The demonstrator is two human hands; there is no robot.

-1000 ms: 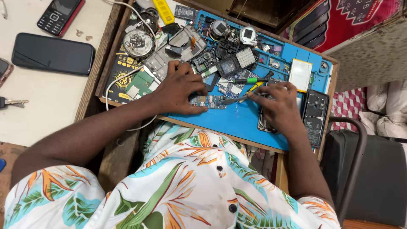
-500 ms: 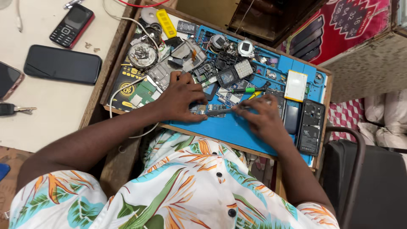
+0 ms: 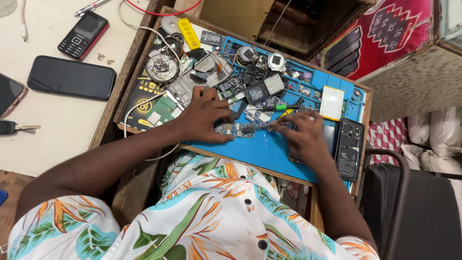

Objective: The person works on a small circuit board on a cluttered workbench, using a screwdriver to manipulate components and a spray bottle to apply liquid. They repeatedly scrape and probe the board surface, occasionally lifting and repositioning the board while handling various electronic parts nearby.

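From where I'm watching, the left hand (image 3: 204, 118) lies flat with fingers spread, pressing down a small green-and-silver circuit board (image 3: 234, 130) on the blue silicone work mat (image 3: 260, 149). The board's long axis runs left to right, poking out toward the right hand (image 3: 301, 137) – which pinches a thin dark-shafted tool (image 3: 257, 127), tip aimed left at the board's near end, just beside the left fingers.
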